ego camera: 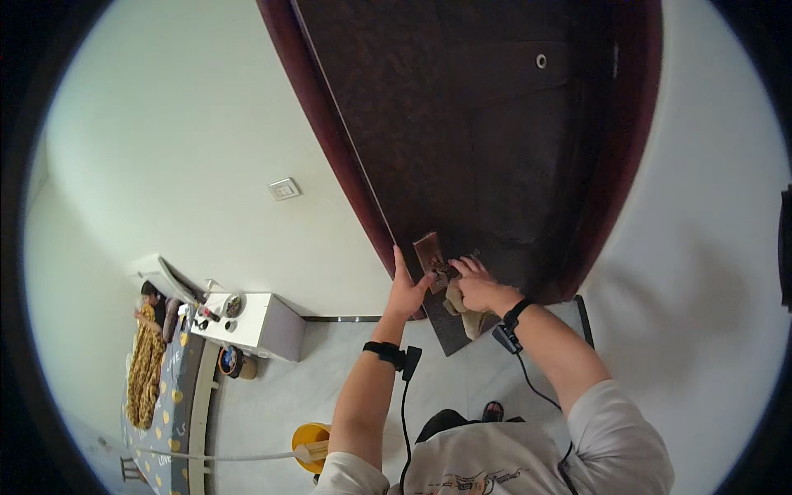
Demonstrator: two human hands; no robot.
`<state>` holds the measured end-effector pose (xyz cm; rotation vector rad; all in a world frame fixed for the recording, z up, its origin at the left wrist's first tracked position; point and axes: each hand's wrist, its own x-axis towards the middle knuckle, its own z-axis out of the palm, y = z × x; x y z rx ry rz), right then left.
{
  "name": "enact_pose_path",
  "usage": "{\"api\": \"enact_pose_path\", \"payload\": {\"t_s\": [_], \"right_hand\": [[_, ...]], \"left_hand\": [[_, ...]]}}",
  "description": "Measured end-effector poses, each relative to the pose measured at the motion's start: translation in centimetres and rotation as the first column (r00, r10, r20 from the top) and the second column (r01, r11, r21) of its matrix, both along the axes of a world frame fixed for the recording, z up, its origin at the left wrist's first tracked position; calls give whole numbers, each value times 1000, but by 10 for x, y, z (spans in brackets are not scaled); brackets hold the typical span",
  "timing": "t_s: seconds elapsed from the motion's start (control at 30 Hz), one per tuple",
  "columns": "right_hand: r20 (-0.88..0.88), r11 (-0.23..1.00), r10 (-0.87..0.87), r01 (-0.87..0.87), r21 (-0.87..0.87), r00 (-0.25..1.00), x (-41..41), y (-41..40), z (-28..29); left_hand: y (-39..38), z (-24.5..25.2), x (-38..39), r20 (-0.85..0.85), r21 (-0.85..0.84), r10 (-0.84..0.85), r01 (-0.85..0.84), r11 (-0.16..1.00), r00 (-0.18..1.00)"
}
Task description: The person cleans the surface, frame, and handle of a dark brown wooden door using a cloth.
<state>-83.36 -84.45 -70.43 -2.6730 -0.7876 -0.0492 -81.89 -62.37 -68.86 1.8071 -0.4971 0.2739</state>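
A dark brown door (495, 154) in a reddish frame stands before me. Its bronze-coloured lock plate with a handle (428, 253) sits between my two hands. My left hand (407, 289) rests at the door's edge beside this plate, thumb towards it, fingers extended. In my right hand (479, 286) is a beige cloth (464, 312), which hangs below the fingers; the fingertips reach the handle. Part of the handle is hidden by the fingers and the cloth.
Below on the left, a yellow bucket (303, 436) stands on the pale floor. A white cabinet (281, 325) bears small items, with a waste bin (247, 366) near it. A person lies on the bed (179, 383). A wall switch (284, 189) is left of the door frame.
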Motion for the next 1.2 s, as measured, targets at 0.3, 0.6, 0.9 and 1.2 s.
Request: {"api": "enact_pose_path", "payload": {"t_s": [0.3,0.6,0.9,1.2], "right_hand": [[131,979,14,13,-205,991,50,-1,15],[115,976,38,-12,-215,993,36,-10,-82],[80,989,-137,141,-46,987,-73,-35,-149],[254,942,-305,251,221,918,-170,-65,-227]], "left_hand": [[-41,18,-17,205,508,85,-180,842,975],[-46,-95,0,87,737,-21,-50,674,996],[-95,-145,-96,264,935,-128,-221,276,956],[-140,-160,-211,291,939,-225,-232,255,930]]}}
